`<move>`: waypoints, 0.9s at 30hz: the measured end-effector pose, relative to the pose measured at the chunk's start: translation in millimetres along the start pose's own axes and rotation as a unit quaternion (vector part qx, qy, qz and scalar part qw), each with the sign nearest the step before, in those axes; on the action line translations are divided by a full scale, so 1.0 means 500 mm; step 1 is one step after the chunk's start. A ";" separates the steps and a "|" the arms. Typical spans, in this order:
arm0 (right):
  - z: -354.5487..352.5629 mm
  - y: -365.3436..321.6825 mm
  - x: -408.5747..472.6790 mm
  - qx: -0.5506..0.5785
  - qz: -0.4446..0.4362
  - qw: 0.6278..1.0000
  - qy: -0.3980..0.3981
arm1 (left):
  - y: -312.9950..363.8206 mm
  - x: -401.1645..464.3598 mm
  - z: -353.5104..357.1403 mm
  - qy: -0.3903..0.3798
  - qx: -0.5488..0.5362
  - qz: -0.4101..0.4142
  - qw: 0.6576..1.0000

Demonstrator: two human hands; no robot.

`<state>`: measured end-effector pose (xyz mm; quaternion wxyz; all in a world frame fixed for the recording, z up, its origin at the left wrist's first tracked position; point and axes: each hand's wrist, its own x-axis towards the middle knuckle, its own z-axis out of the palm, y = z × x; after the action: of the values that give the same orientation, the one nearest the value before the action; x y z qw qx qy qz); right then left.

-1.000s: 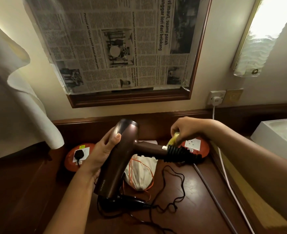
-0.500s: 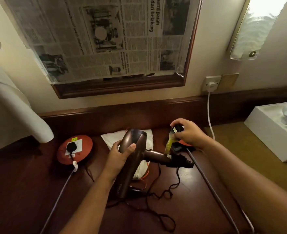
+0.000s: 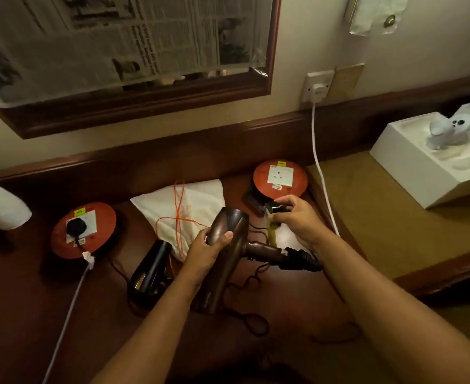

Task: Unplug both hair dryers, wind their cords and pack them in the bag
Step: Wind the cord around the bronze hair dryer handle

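Left hand (image 3: 210,246) fingers wrap brown dryer (image 3: 228,250) barrel above table (image 3: 34,314); right hand (image 3: 292,217) pinches its plug (image 3: 275,209). Rigid, smooth shell, probably top-heavy; floppy cord: grip handle, coil loosely.

Bag (image 3: 192,206) laid on desk (image 3: 20,300) between two socket discs (image 3: 83,230), second dryer (image 3: 150,268) set before bag at left, held dryer (image 3: 228,245) raised right of it, plug (image 3: 274,210) held before right disc (image 3: 281,176), white box (image 3: 411,173) placed far right.
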<state>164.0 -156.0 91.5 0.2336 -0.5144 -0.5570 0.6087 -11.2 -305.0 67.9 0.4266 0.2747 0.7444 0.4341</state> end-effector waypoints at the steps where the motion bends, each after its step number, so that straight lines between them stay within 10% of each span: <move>1: 0.000 0.008 -0.001 -0.008 -0.001 1.000 -0.005 | -0.005 0.003 0.012 -0.004 0.002 -0.003 1.000; 13: -0.025 0.105 -0.018 -0.145 -0.038 0.988 -0.042 | -0.043 0.033 0.132 -0.043 -0.014 -0.052 0.998; 27: -0.096 0.222 0.018 -0.031 0.257 0.963 -0.078 | -0.110 0.065 0.207 -0.103 0.023 -0.082 0.991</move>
<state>235.2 -157.4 -6.4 0.0089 -0.5980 -0.4414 0.6689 61.5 -263.1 -20.1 0.5287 0.2656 0.7264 0.3497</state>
